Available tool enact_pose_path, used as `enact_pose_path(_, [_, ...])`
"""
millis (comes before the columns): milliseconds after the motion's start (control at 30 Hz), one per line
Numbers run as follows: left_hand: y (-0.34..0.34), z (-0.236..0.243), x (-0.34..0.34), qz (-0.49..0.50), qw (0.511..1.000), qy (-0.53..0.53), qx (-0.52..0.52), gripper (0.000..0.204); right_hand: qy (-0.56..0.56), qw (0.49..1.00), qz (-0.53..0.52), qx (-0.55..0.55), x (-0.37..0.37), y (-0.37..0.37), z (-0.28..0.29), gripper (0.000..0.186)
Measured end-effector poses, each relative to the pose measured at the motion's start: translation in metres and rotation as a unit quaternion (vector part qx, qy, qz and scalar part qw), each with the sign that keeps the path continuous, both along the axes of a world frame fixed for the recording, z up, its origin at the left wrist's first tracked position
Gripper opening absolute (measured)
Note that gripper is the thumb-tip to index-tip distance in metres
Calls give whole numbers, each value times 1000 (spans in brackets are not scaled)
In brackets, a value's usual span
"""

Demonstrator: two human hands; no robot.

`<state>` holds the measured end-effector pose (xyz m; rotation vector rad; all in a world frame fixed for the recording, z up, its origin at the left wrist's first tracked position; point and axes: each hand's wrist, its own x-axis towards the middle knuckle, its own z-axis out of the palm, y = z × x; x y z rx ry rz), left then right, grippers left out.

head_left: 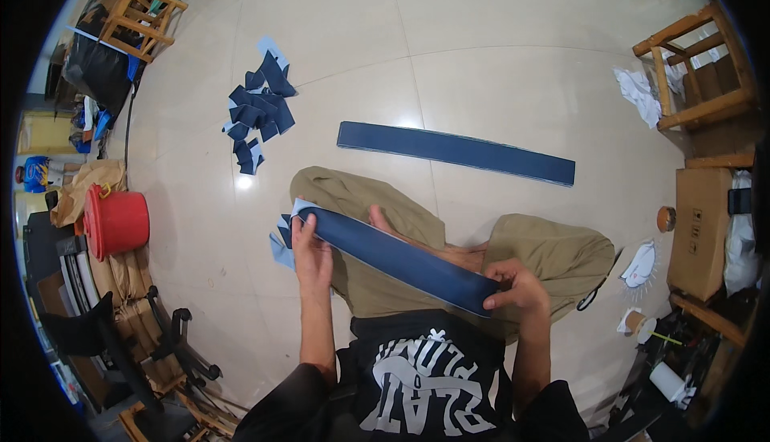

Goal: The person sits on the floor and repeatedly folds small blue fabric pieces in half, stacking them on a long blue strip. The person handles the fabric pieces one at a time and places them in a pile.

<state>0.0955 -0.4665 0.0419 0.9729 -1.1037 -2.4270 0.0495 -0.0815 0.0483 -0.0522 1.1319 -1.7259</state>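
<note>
A long dark blue strip of fabric or sheet material [393,259] is stretched slantwise above my crossed legs. My left hand [311,251] is closed on its upper left end, where a light blue underside shows at the corner. The lower right end is pinched by my right hand [517,289], thumb on top. Beyond my knees a similar flat dark blue strip [457,152] lies on the floor. Farther left is a loose heap of small dark and light blue scraps [261,109]. More light blue pieces [281,251] lie beside my left hand, partly hidden.
A red lidded bucket [119,219] stands at left, with a black wheeled chair [172,342] nearer me. Wooden stools [144,13] are at the far left. On the right are a wooden frame [698,65], a cardboard box [696,229], a thread spool [642,326] and white scraps [639,97].
</note>
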Motion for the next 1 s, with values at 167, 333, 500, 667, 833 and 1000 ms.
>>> enact_pose_path(167, [-51,-14,2,50,987,115,99,50,107,983,115,97,-6,31,5,27])
enact_pose_path(333, [-66,-6,-26,113,993,35,22,36,73,990,-39,113,-10,80,-1,23])
enact_pose_path(500, [-74,-9,-105,-2,975,20,-222,30,176,896,-232,335,-63,100,3,21])
enact_pose_path(667, [-105,-82,-176,-212,873,-40,-438,22,279,846,-261,371,-143,134,-65,18])
enact_pose_path(833, [-91,-149,-196,-245,747,-130,-604,30,260,828,-309,388,-155,134,-122,16])
enact_pose_path(1000, [-85,-147,-196,-226,762,-157,-586,32,276,809,-307,418,-152,133,-137,15])
